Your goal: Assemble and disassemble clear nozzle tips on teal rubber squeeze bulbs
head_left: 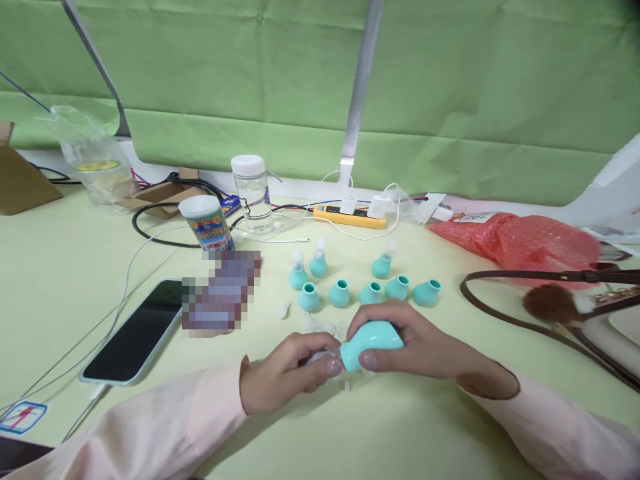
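Note:
My right hand point(415, 340) is wrapped round a teal bulb point(377, 337), which lies tilted with its neck to the left. At that neck, my left hand point(295, 370) pinches a small clear-white plastic piece point(323, 359); how far it sits in the neck is hidden. Just beyond my hands several teal bulbs stand on the table, some with open mouths, such as one bulb point(309, 297). Three others, among them a capped bulb point(299, 275), carry clear-white tops. Small translucent pieces point(320, 325) lie partly behind my fingers, with a loose white piece point(283, 309) to their left.
On the left are a phone point(137, 333) with a cable, a paper cup point(207, 223) and a lidded bottle point(253, 193). An orange power strip point(350, 217) lies at the back. To the right are a red plastic bag point(525, 243) and a brown strap point(480, 303).

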The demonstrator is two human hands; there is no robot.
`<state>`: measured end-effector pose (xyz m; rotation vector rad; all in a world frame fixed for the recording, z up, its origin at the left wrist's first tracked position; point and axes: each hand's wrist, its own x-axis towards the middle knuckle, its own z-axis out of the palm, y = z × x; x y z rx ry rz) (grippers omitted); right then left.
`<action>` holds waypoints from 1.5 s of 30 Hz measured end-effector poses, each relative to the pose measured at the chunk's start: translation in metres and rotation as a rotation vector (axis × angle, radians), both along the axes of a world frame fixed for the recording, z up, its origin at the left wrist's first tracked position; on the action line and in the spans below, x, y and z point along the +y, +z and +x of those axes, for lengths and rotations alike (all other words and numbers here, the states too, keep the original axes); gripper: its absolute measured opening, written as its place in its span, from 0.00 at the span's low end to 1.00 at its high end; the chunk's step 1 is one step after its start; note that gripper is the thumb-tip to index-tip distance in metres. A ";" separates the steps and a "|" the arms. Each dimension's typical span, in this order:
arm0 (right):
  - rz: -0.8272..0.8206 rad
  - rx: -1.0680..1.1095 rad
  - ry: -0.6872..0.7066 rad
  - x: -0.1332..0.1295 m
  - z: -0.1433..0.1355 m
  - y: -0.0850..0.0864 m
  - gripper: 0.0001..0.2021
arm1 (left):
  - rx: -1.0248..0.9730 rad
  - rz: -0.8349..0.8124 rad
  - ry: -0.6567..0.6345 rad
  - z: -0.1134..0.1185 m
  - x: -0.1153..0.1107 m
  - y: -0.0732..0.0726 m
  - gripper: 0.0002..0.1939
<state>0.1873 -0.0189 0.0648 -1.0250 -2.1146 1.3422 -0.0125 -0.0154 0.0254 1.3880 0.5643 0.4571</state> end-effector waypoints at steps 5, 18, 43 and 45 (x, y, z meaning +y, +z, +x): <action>-0.430 0.235 0.015 0.002 -0.003 -0.001 0.12 | -0.071 -0.073 -0.067 -0.002 -0.005 0.001 0.14; -0.724 0.454 0.002 0.004 -0.006 -0.014 0.10 | -0.048 0.067 -0.068 -0.003 -0.009 0.009 0.16; 0.433 -0.665 -0.057 0.019 0.027 0.007 0.07 | 0.043 0.154 0.429 0.005 0.002 -0.003 0.10; 0.457 -0.641 -0.048 0.022 0.026 0.004 0.05 | 0.052 0.149 0.447 0.006 0.002 -0.003 0.11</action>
